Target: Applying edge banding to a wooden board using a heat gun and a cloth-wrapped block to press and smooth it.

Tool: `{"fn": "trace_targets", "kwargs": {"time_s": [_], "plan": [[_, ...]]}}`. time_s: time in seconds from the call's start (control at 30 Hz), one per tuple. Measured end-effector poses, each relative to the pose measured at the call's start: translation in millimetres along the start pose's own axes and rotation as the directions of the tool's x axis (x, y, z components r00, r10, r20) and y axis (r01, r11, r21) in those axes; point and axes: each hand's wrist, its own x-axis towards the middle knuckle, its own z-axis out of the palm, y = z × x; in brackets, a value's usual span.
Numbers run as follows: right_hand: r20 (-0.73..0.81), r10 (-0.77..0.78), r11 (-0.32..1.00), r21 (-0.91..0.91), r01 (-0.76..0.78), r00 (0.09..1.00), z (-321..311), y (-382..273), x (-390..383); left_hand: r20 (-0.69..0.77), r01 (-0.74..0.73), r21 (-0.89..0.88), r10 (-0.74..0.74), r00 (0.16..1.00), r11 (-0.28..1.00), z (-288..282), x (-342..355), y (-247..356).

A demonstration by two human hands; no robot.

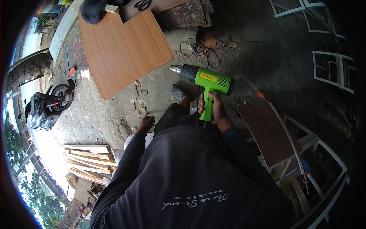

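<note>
A green and black heat gun point(208, 84) is upright in front of my body, its metal nozzle pointing left toward the wood-grain board. My right hand point(216, 108) is wrapped round its green handle, thumb near the top of the grip. From below the handle a dark cord runs beside my leg. My left hand point(146, 124) hangs low at my left side, holding nothing, with its fingers loosely bent and a little apart. The wood-grain board point(124, 49), with rounded corners and a notch at its far edge, lies ahead to the left.
A dark cap point(92, 11) and black scissors point(143, 4) are by the board's far end. Tangled cables point(207, 49) lie on the floor ahead. Stacked timber point(89, 158) stands at left, a motorcycle point(44, 108) farther out. At right are a brown panel point(267, 131) and white frames point(333, 68).
</note>
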Motion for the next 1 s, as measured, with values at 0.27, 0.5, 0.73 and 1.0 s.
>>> {"fn": "trace_targets", "kwargs": {"time_s": [0.27,0.5,0.73,1.0], "plan": [[-0.059,-0.070,0.997,0.024,0.072,0.996,0,-20,17,-0.010,-0.094,-0.024,0.094,0.996,0.995,-9,-2,17],[-0.019,-0.078,0.995,-0.066,0.077,0.997,2,-65,27,-0.040,-0.011,-0.042,0.009,0.999,0.999,-10,-1,4],[-0.058,-0.027,0.989,-0.146,0.018,0.998,1,-69,18,0.008,-0.002,-0.042,0.002,1.000,0.999,-12,11,3],[-0.082,-0.031,0.980,-0.198,0.014,0.996,28,-32,-26,0.019,-0.017,-0.009,0.017,1.000,1.000,-20,37,24]]}}
